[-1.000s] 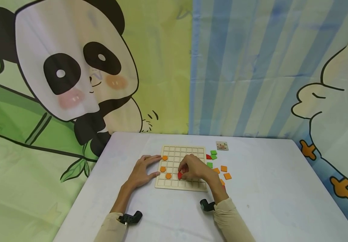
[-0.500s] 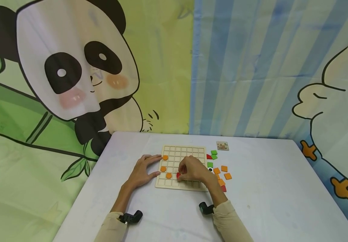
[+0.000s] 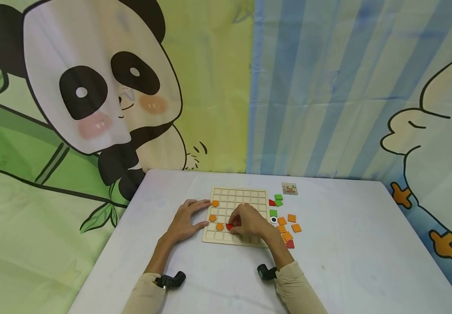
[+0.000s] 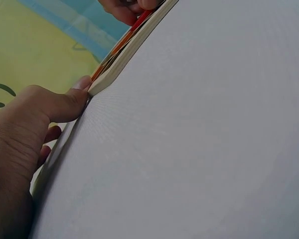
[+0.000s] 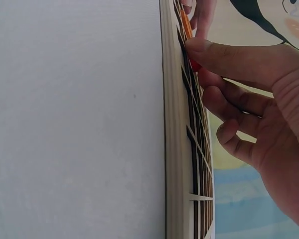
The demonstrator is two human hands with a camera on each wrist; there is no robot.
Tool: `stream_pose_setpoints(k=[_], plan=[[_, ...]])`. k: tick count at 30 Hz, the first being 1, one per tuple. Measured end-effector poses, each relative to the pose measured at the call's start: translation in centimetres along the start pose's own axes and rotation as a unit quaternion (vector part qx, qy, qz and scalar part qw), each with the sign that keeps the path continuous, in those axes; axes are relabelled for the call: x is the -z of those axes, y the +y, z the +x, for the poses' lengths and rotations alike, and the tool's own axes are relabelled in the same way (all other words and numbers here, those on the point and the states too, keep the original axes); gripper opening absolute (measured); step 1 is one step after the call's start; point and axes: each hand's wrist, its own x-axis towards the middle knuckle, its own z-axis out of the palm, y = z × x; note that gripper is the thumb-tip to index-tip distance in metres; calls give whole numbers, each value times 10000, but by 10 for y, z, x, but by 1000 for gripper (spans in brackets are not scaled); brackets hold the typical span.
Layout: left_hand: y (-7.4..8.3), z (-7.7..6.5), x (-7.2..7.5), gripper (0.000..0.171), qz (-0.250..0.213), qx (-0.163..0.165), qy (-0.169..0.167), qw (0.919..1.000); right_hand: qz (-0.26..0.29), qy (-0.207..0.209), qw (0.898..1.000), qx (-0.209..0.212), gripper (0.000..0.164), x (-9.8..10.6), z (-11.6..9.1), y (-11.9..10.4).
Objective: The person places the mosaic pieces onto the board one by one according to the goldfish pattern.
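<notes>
My left hand (image 3: 184,220) lies flat on the table (image 3: 347,261), fingers relaxed and spread along the left edge of the wooden grid board (image 3: 237,194), thumb against its near corner, and that is the brace I want: hold the board steady so nothing skids. Just inside that edge sit three orange round pieces (image 3: 212,218), one of them right beside the red piece (image 3: 229,226) I'm working on. My right hand (image 3: 251,220) has its fingers curled over that red piece, thumb and fingertips pinching it low in the board's near rows; from the wrist view it seems to be on or in a square, though I can't tell if it's fully seated. To do this well I'd judge I should keep it level, line its straight edge with the cell wall, and press down gently. The orange neighbour is close, so there's little room for my fingertips. Further right, loose on the table, lie green pieces (image 3: 278,200), orange square pieces (image 3: 291,223), a small black-and-white ring piece (image 3: 274,220) and a little pattern card (image 3: 289,188), all clear of my wrist.
</notes>
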Motion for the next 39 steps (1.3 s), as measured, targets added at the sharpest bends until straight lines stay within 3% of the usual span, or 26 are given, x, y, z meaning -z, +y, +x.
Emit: stream_pose_setpoints(k=[8, 17, 29, 39], plan=[[-1, 0, 0, 68, -35, -40, -2, 10000, 307, 20, 9995, 30, 12, -3, 1, 4], [1, 1, 0, 68, -46, -50, 9, 10000, 580, 212, 9972, -430, 12, -6, 0, 5], [0, -1, -2, 68, -48, 34, -4, 10000, 162, 202, 9977, -626, 11, -1, -5, -4], [2, 0, 0, 69, -24, 49, -33, 10000, -13, 215, 9988, -433, 13, 4, -7, -4]])
